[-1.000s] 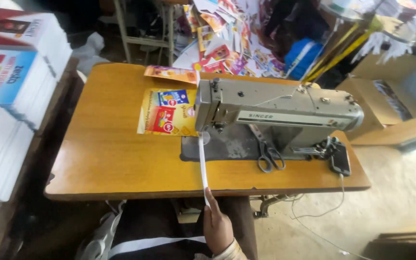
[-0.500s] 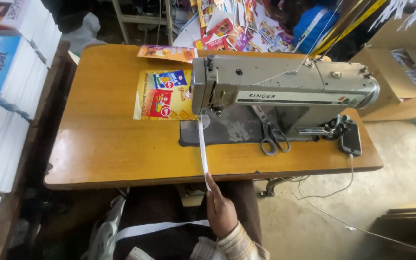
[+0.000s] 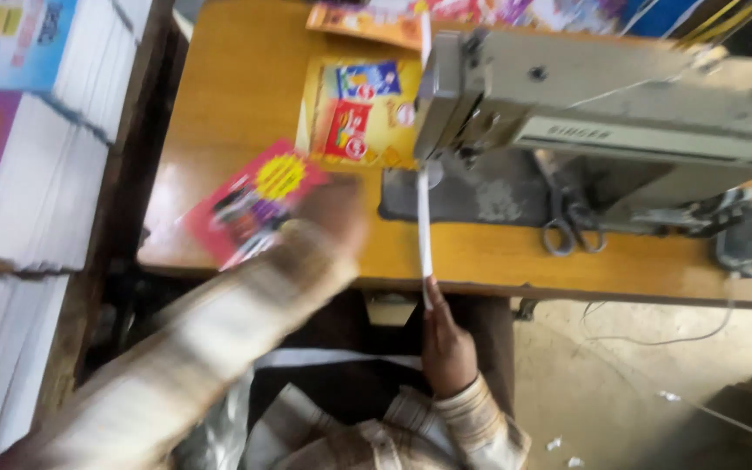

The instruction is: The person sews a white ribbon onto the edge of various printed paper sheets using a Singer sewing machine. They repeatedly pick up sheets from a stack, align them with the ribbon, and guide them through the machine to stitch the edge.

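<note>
My right hand pinches the near end of a white strip that runs up under the sewing machine. My left hand (blurred, grip unclear) touches a red printed sheet left of that machine.

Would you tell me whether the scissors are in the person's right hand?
No, the scissors lie on the table under the machine's arm, while the right hand holds a white strip.
</note>
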